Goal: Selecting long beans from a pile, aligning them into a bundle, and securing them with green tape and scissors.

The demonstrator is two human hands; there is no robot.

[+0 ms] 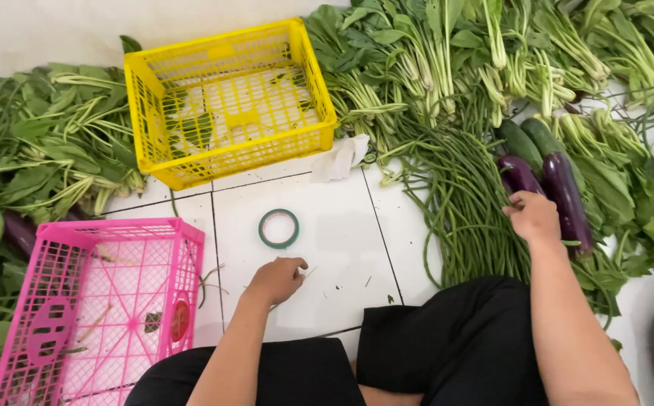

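Observation:
My left hand (276,280) rests on the white tiled floor with its fingers curled around a small thin pale thing; I cannot tell what it is. A green tape roll (279,228) lies flat just beyond it. My right hand (534,216) reaches into a pile of long green beans (462,203), its fingers closed on the beans beside two purple eggplants (565,194). Dark green cucumbers (522,143) lie just behind the eggplants.
A yellow crate (229,154) with a few leaves stands at the back. A pink crate (109,308) sits at the front left. Leafy greens (56,143) are heaped on the left and leafy bunches (492,53) across the back right. A white cloth (339,158) lies by the yellow crate.

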